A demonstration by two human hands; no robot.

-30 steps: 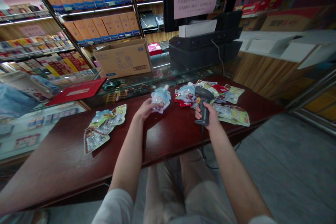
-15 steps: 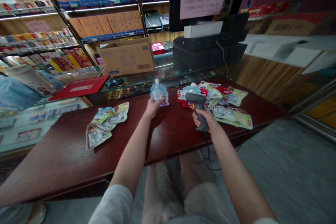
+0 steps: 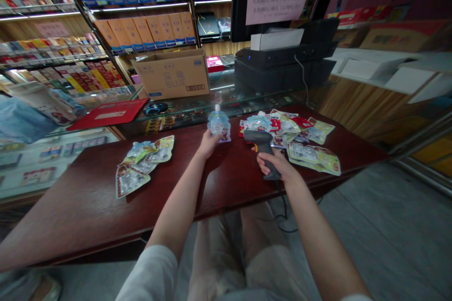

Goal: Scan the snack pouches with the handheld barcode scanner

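My left hand [image 3: 209,144] grips the lower left edge of a light blue spouted pouch [image 3: 219,124], held upright above the dark red table [image 3: 183,169] with its white cap on top. In my right hand [image 3: 273,162] is a dark grey barcode scanner [image 3: 262,140], its head turned left toward the pouch and its cable hanging over the table edge. Behind the scanner lies a pile of snack packets [image 3: 291,124], with another blue pouch [image 3: 259,121] among them. Several flat packets [image 3: 141,167] overlap at the left of the table.
A glass counter [image 3: 226,96] borders the table's far side, bearing an open cardboard box [image 3: 173,75], a red folder [image 3: 109,114], a mouse [image 3: 155,107] and a black register unit [image 3: 282,68]. A person's shoe [image 3: 51,289] shows at lower left.
The blue pouch has been turned more upright in my left hand. My right hand has swung the scanner's head leftward and slightly down. The camera view has shifted a little.
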